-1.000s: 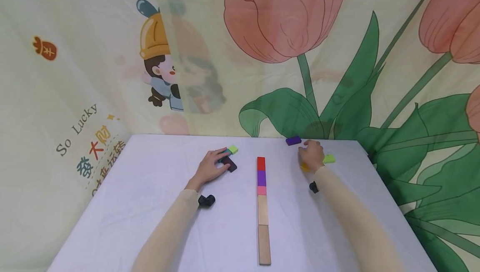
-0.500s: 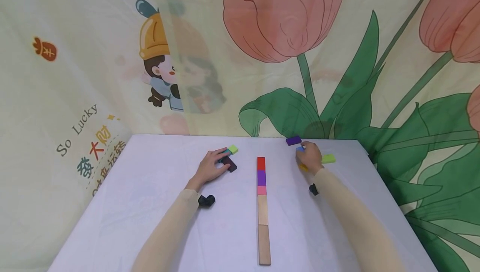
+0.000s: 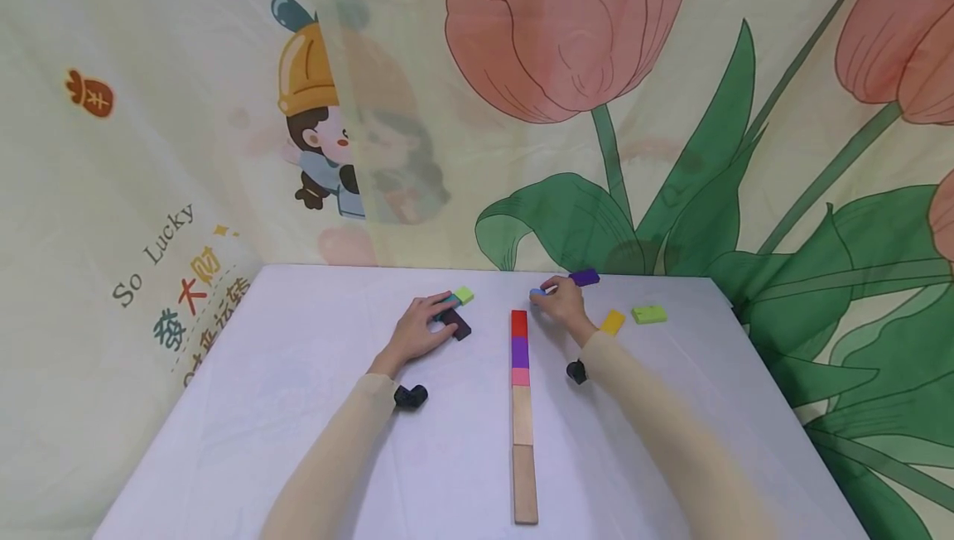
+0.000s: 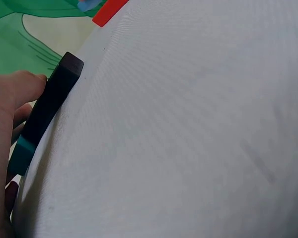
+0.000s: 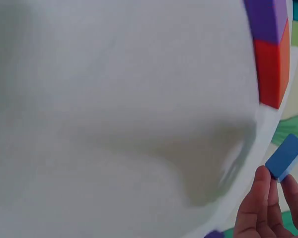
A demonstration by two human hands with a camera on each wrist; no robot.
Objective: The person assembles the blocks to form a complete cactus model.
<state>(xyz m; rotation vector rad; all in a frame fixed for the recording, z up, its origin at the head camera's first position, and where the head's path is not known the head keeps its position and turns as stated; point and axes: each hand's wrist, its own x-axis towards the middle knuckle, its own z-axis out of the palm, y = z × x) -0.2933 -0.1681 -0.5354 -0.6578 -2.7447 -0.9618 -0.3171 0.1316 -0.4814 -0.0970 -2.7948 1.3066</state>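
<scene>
My right hand (image 3: 564,301) pinches a small blue block (image 5: 285,156) between thumb and fingertips. It is raised just beyond the far end of a row of blocks, whose last piece is a red block (image 3: 519,322). Nearer along the row come a purple block (image 3: 519,353), a pink block (image 3: 520,377) and two plain wooden blocks (image 3: 524,482). To the left of the row, my left hand (image 3: 417,330) rests with loosely spread fingers at a black block (image 4: 52,99) and a teal block (image 4: 22,154). The thumb touches the black block's side.
A lime block (image 3: 464,296) lies beyond the left fingertips. On the right side are a dark purple block (image 3: 585,277) near the far table edge, a yellow block (image 3: 614,322) and a light green block (image 3: 649,314). A printed curtain (image 3: 417,68) hangs behind the white table (image 3: 224,441).
My right hand has picked up the blue block and carried it left toward the row's far end, uncovering the yellow and light green blocks. My left hand has stayed put.
</scene>
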